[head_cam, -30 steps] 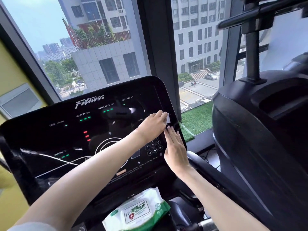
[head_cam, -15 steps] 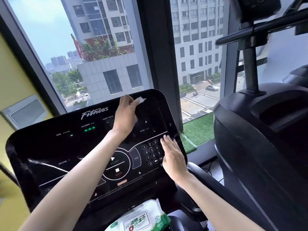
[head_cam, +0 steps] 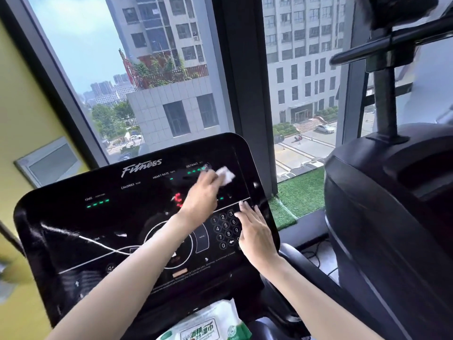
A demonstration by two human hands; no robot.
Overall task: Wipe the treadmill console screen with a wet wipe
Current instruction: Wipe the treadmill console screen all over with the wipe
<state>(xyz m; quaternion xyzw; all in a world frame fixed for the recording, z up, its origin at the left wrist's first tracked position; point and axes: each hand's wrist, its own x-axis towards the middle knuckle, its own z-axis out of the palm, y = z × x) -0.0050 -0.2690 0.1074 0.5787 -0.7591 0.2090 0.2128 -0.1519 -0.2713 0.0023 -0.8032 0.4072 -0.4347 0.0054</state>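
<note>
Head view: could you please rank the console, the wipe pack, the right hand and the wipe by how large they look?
1. Console, by far the largest.
2. Wipe pack and right hand: unsure; the pack is cut off by the frame's bottom edge and is nearer the camera.
3. Wipe, smallest, held in the left hand.

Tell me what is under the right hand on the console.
The right hand lies flat on the console, at the right edge of the number keypad. Keys 1 to 9 and 0 show beside it; whatever lies under the palm is hidden.
</note>
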